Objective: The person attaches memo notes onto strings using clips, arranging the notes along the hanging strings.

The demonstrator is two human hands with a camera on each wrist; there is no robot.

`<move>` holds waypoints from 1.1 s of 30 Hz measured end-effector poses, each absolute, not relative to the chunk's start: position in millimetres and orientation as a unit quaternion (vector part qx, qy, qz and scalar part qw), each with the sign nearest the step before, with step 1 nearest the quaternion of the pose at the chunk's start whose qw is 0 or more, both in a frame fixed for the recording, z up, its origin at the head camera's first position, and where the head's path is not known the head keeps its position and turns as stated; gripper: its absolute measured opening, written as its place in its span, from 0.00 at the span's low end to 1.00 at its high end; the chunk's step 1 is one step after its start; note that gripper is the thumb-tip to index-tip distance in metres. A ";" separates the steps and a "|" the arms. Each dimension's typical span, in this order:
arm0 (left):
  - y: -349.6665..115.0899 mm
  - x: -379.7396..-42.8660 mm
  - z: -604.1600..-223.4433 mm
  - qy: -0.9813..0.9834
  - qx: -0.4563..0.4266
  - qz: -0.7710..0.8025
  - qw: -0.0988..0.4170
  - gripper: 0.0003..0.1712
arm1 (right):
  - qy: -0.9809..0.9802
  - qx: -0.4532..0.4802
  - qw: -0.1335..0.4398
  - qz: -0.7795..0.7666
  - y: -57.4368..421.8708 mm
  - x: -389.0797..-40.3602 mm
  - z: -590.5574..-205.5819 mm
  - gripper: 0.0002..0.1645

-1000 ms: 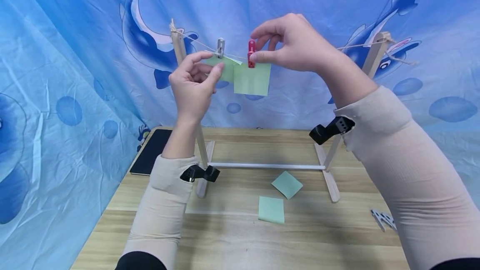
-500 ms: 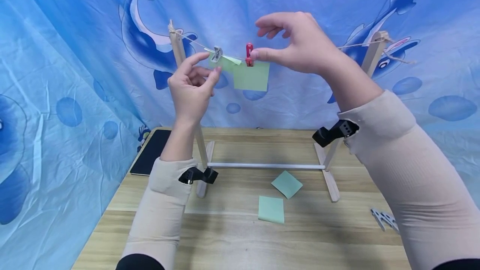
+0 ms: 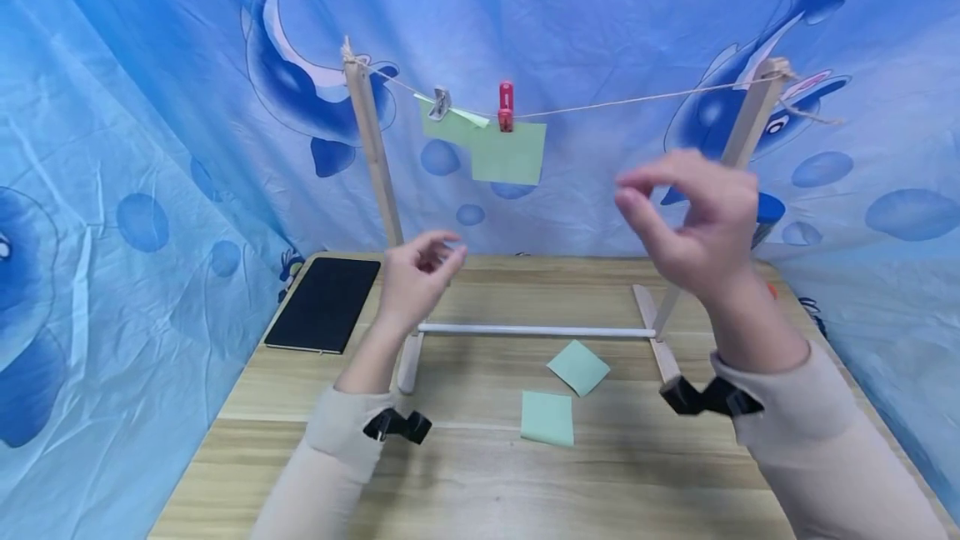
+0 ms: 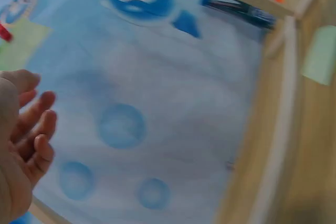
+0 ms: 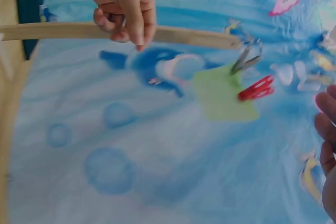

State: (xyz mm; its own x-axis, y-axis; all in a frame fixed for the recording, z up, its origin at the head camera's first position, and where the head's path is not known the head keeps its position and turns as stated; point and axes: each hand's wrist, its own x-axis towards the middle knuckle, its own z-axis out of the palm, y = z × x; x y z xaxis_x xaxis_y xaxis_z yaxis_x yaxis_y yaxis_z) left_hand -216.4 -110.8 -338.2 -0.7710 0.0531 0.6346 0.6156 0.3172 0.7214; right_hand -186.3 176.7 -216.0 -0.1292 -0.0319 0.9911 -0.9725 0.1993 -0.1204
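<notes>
A string (image 3: 637, 98) runs between two wooden posts. On it a red clothespin (image 3: 506, 111) clips a light green paper note (image 3: 510, 160), which hangs flat. Left of it, a grey clothespin (image 3: 439, 104) sits tilted on another green note (image 3: 444, 127), partly overlapped by the first. Below these, my left hand (image 3: 415, 280) is in the air near the left post, its fingers loosely bent and holding nothing. My right hand (image 3: 697, 219) is blurred, in front of the right post and apart from the string. Nothing shows between its bent fingers.
Two green notes (image 3: 578, 367) lie on the wooden table (image 3: 480, 482). A white rod (image 3: 532, 330) joins the feet of the left post (image 3: 372, 148) and right post (image 3: 750, 119). A black notebook (image 3: 324, 304) lies at the left. A blue-topped object (image 3: 769, 208) is partly hidden behind my right hand.
My right hand has let go of the red clothespin and moved right and down. The left hand has dropped away from the grey clothespin, which has tilted. Both clothespins stay on the string.
</notes>
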 end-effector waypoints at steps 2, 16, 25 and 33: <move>-109.7 -213.7 -358.1 -0.800 -0.213 -0.524 0.201 0.09 | -0.619 0.423 0.479 0.457 191.8 -182.4 -239.4 0.34; -78.2 -193.8 -456.1 -0.870 -0.262 -0.418 -0.023 0.14 | -0.862 0.197 0.269 0.382 292.1 -165.1 -387.5 0.09; -52.6 -169.7 -485.0 -0.916 -0.280 -0.280 -0.073 0.29 | -0.927 0.116 0.151 0.323 348.9 -139.8 -438.0 0.19; -42.7 -156.9 -502.0 -0.940 -0.267 -0.204 -0.051 0.30 | -0.968 0.029 -0.042 0.246 398.6 -117.8 -470.3 0.54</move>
